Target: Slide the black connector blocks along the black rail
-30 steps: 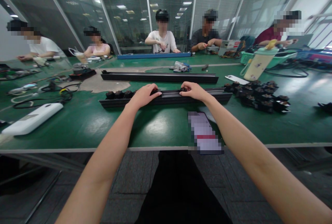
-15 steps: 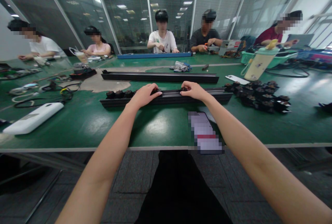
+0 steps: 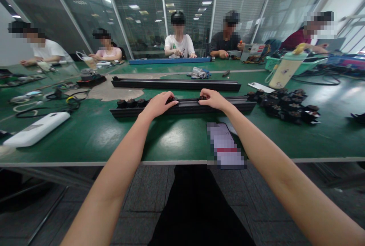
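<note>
A long black channel-shaped rail lies crosswise on the green table in front of me. Several small black parts with brownish tops sit in its left stretch. My left hand has its fingers curled round another such part on the rail, thumb against the near edge. Farther right along the rail, my right hand pinches one more small black part, mostly covered by the fingers. Bare rail shows between the two hands. A pile of the same parts lies off the rail's right end.
A second black rail lies behind the first. A phone rests at the near table edge, with a white case at left. Cables, a cup and gloves lie around. Several people sit across the table.
Both my hands stay at the same places on the rail, with hardly any movement. Across the table, a person in dark clothing has raised a hand holding something orange.
</note>
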### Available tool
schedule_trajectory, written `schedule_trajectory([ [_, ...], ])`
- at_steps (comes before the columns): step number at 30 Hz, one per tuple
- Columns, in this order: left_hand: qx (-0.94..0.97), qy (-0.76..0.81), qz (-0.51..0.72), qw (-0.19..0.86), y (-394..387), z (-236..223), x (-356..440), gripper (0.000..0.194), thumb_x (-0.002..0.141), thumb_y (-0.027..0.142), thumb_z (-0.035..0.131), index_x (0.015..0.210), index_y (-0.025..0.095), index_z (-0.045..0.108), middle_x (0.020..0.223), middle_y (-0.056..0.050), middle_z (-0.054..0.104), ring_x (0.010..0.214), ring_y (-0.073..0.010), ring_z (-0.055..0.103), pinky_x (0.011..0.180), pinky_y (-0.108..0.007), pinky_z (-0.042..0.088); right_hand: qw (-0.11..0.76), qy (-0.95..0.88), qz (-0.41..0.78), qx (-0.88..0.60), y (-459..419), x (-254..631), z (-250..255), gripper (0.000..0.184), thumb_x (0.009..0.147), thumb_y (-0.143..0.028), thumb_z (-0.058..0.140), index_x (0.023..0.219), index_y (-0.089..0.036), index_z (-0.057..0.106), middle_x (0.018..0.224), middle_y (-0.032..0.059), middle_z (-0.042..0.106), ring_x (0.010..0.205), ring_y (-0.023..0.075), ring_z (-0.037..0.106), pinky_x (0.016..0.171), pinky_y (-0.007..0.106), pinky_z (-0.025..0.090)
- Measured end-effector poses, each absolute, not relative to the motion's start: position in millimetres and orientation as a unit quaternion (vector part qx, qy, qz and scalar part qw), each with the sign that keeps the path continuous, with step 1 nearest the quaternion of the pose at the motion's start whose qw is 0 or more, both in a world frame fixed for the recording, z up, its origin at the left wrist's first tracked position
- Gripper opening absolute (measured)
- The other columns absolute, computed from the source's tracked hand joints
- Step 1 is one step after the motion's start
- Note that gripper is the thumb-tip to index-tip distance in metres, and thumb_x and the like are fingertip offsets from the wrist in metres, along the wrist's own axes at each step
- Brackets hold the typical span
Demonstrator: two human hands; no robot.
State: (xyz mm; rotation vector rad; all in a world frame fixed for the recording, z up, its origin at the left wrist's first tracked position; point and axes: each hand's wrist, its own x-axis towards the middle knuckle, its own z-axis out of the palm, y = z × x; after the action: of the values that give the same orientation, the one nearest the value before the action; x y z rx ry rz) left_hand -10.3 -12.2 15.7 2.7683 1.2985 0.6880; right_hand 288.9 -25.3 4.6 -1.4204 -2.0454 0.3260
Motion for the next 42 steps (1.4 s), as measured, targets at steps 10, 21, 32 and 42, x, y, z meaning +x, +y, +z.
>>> schedule_trajectory([
  [10,0.884,0.411,0.223,0.002,-11.0,14.8,-10.8,0.034,0.100,0.052,0.053,0.111,0.021,0.063,0.116,-0.010,0.071,0.108,-0.0287,0.066,0.100,-0.043,0.051,0.315,-0.769,0.142,-0.538,-22.6,290.4,2.9,0.023,0.071,-0.038,0.066,0.084,-0.022,0.058,0.076,-0.0019,0.054,0.078,0.0187,0.049,0.075,0.031,0.031],
  [21,0.883,0.414,0.222,0.007,-12.5,16.1,-10.5,0.033,0.100,0.052,0.053,0.110,0.022,0.063,0.115,-0.010,0.071,0.108,-0.0286,0.066,0.100,-0.043,0.051,0.330,-0.787,0.171,-0.492,-16.7,301.4,2.3,0.034,0.070,-0.051,0.073,0.084,-0.021,0.063,0.075,-0.0016,0.055,0.076,0.0177,0.049,0.072,0.031,0.034],
  [32,0.884,0.413,0.219,0.000,-10.7,15.0,-10.9,0.034,0.100,0.052,0.052,0.111,0.021,0.063,0.116,-0.011,0.071,0.108,-0.0292,0.066,0.100,-0.044,0.051,0.338,-0.786,0.183,-0.484,-18.5,302.1,2.7,0.038,0.070,-0.054,0.074,0.085,-0.021,0.063,0.074,-0.0025,0.053,0.074,0.0168,0.048,0.071,0.031,0.034],
  [42,0.882,0.417,0.219,0.004,-12.1,15.8,-10.8,0.034,0.100,0.052,0.053,0.111,0.022,0.063,0.117,-0.011,0.071,0.109,-0.0293,0.066,0.100,-0.044,0.051,0.336,-0.785,0.185,-0.487,-18.1,301.2,1.1,0.035,0.071,-0.052,0.073,0.084,-0.021,0.060,0.073,-0.0031,0.050,0.075,0.0171,0.047,0.073,0.032,0.034],
])
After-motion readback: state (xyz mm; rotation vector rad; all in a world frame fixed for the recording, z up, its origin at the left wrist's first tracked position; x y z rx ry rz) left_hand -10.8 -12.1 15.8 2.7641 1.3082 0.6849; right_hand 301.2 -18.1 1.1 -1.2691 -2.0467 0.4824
